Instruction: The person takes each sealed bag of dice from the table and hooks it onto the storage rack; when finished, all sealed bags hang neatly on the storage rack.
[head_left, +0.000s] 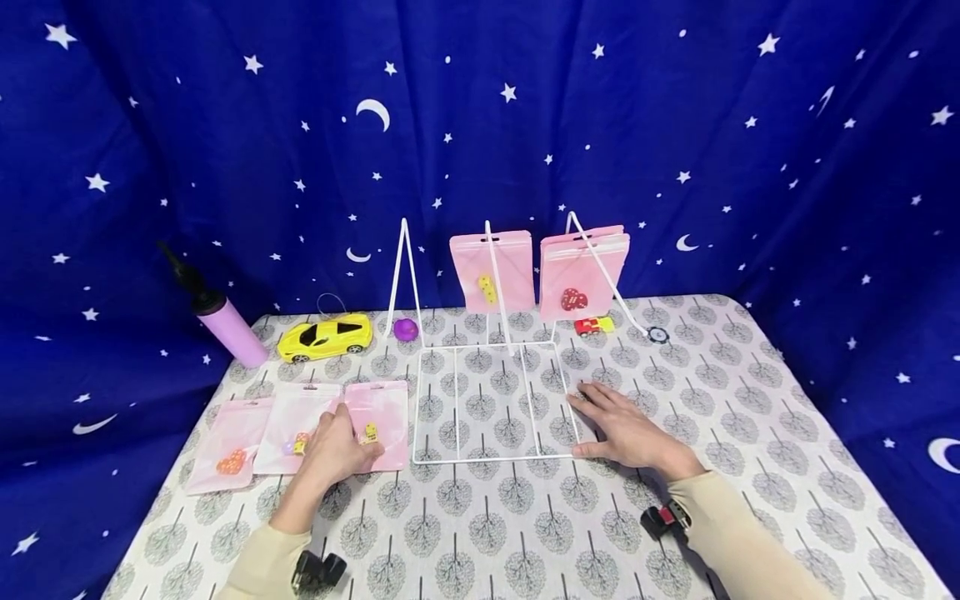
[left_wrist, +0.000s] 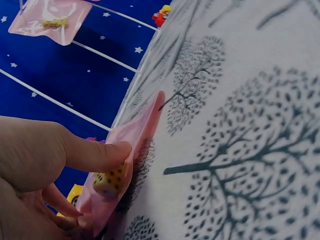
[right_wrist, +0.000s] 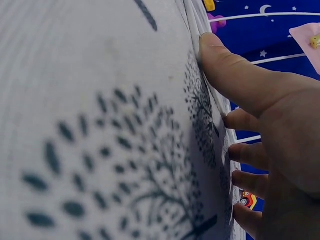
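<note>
My left hand point(head_left: 340, 446) grips a pink zip bag point(head_left: 389, 408) with yellow dice inside; in the left wrist view the thumb lies across the bag by a yellow die point(left_wrist: 110, 181) and other fingers reach its far edge. Just left of it are a pale bag point(head_left: 283, 417) with mixed dice, partly covered by the hand, and a bag with orange dice point(head_left: 232, 462). My right hand point(head_left: 618, 427) rests flat with spread fingers at the right side of a white wire rack point(head_left: 491, 458). Pink bags with yellow point(head_left: 513, 250) and red dice point(head_left: 562, 258) hang on the rack.
A yellow toy car point(head_left: 326, 337) and a pink hand pump point(head_left: 234, 335) stand at the back left. A purple toy point(head_left: 406, 330) sits by the rack's left hook, and a small red-and-yellow toy car point(head_left: 593, 326) lies behind its right side. A blue starry curtain point(head_left: 480, 150) closes the back.
</note>
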